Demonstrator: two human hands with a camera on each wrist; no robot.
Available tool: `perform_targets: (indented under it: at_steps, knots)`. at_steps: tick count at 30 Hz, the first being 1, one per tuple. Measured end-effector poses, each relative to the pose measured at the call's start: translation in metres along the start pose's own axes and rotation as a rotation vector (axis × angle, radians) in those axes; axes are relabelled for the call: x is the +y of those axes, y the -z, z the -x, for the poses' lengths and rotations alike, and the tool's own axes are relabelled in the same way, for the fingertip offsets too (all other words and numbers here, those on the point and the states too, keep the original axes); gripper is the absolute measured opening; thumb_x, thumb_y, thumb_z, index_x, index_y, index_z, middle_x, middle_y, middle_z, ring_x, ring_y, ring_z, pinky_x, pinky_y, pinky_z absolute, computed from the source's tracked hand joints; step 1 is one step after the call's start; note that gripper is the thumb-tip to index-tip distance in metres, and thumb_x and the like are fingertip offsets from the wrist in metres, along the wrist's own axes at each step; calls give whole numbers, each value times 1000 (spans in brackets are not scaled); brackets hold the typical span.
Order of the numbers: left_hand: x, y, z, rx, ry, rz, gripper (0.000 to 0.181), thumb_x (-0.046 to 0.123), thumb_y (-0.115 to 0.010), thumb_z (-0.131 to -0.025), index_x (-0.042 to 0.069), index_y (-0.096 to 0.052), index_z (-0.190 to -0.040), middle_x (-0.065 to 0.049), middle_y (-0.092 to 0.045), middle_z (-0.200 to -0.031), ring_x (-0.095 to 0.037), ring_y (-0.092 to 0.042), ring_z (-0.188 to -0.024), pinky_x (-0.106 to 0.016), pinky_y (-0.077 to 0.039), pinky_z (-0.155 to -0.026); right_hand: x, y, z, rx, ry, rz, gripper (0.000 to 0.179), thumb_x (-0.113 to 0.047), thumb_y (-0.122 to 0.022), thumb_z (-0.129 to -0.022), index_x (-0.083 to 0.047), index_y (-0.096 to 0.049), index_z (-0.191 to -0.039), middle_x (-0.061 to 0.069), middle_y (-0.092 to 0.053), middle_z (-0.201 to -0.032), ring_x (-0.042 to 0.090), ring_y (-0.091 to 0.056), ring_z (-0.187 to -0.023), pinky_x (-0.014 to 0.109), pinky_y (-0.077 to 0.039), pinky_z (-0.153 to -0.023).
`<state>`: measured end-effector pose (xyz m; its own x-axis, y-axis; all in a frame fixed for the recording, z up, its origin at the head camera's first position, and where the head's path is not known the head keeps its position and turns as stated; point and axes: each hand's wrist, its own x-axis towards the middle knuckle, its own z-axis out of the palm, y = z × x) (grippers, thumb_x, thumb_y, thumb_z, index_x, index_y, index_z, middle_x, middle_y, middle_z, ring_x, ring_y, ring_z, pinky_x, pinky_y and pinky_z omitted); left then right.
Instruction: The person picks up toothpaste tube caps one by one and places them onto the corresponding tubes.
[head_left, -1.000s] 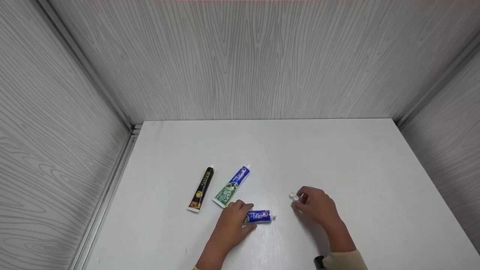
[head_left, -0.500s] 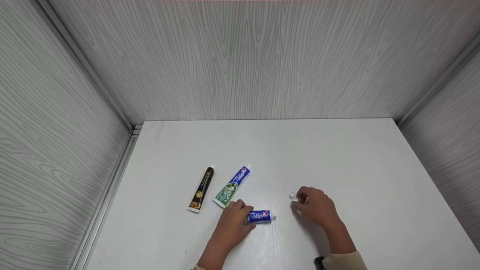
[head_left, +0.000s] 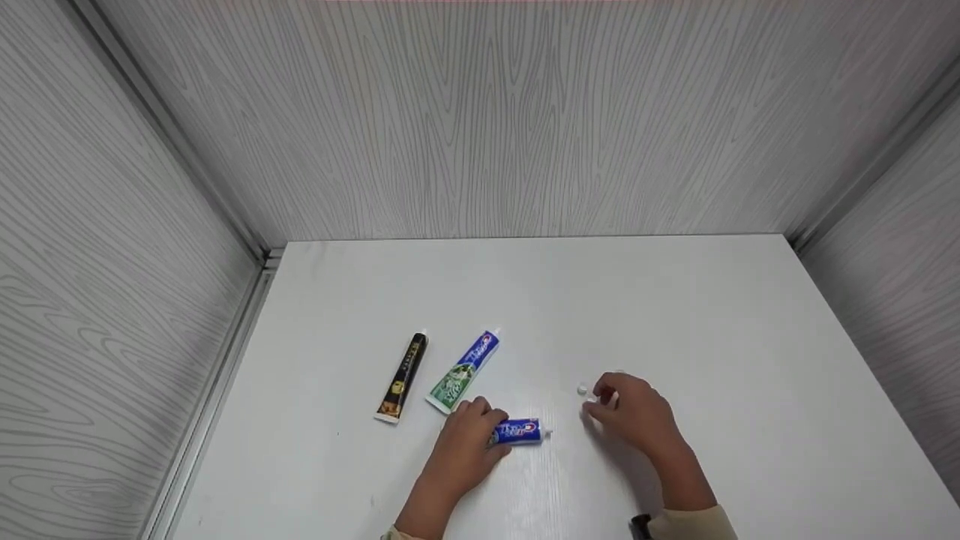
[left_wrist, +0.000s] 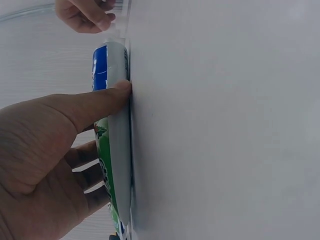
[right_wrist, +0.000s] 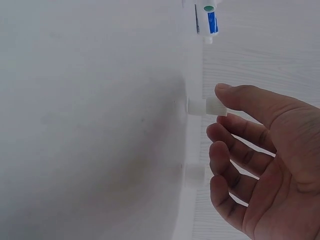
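Note:
My left hand (head_left: 463,448) grips a blue, green and white toothpaste tube (head_left: 519,431) lying on the table, its thumb on the near side and its fingers on the far one. The tube's bare nozzle points right, and the hand hides its tail end. Over to the right, my right hand (head_left: 636,411) pinches a small white ribbed cap (right_wrist: 216,106) between thumb and index finger, close to the tabletop. Another white cap (head_left: 583,388) stands just left of these fingertips. One more white cap (right_wrist: 194,176) shows by the curled lower fingers in the right wrist view.
Two more toothpaste tubes lie left of the hands on the white table (head_left: 712,315): a black and gold tube (head_left: 403,377) and a blue and green tube (head_left: 465,371). Wood-grain panels (head_left: 480,120) rise behind the table and along both sides.
The right fingers have closed in on the cap beside them, which now shows less between the fingertips in the head view. The left hand and the tubes stay put.

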<state>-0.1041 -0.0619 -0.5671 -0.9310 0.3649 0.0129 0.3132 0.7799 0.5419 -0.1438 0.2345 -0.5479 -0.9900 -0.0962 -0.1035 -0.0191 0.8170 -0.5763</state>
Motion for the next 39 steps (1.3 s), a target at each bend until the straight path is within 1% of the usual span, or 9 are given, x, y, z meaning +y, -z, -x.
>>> perform_targets:
  at_steps: [6, 12, 16, 19, 25, 31, 36, 39]
  knots:
    - [0, 0, 0, -31, -11, 3, 46, 25, -84, -92, 18, -73, -136, -1, -62, -114, -15, -50, -100, -37, -46, -90, -2, 2, 2, 1, -9, 15, 16, -29, -83, -92, -18, -74, -100, -5, -69, -90, 12, -59, -76, 34, -47, -66]
    - [-2, -2, 0, -53, -35, 42, 46, 22, -83, -93, 21, -72, -138, 1, -58, -110, -13, -44, -96, -34, -42, -86, -4, 3, 6, 10, 4, -4, 14, -26, -84, -91, -18, -74, -98, -5, -68, -89, 12, -59, -76, 33, -47, -65]
    - [-3, -3, 1, -62, -53, 37, 46, 22, -83, -93, 25, -72, -138, 3, -56, -109, -12, -44, -96, -33, -43, -86, -5, 4, 10, 15, 14, -18, 13, -27, -84, -92, -20, -74, -98, -6, -69, -92, 11, -59, -76, 32, -47, -64]
    - [-2, -3, 1, -63, -68, 15, 46, 23, -83, -93, 26, -72, -137, 4, -57, -109, -11, -46, -96, -33, -46, -86, -5, 5, 12, 14, 17, -36, 13, -24, -84, -92, -20, -74, -99, -6, -73, -98, 10, -60, -77, 32, -47, -63]
    - [0, 0, 1, -72, -89, 13, 47, 26, -83, -94, 27, -70, -139, 4, -58, -110, -10, -48, -95, -32, -47, -85, -7, 5, 15, 33, 28, -50, 15, -19, -84, -90, -19, -74, -101, -4, -78, -108, 9, -67, -80, 33, -52, -67]
    - [1, 5, 2, -78, -94, 56, 49, 26, -81, -95, 25, -68, -142, 4, -56, -109, -8, -50, -92, -31, -48, -83, -10, 4, 20, 36, 20, -74, 16, -18, -84, -89, -20, -76, -103, -4, -78, -105, 9, -67, -80, 34, -51, -70]
    - [4, 8, 4, -71, -94, 81, 50, 29, -80, -96, 26, -67, -144, 5, -57, -112, -8, -52, -94, -31, -50, -85, -12, 3, 25, 31, 35, -96, 17, -16, -84, -90, -18, -77, -105, -6, -77, -103, 9, -67, -80, 33, -52, -69]
    - [5, 9, 4, -68, -102, 95, 50, 31, -79, -97, 26, -66, -146, 5, -57, -113, -7, -52, -95, -31, -50, -85, -13, 3, 27, 28, 41, -106, 18, -18, -84, -91, -17, -78, -107, -8, -77, -101, 8, -66, -81, 32, -52, -71]
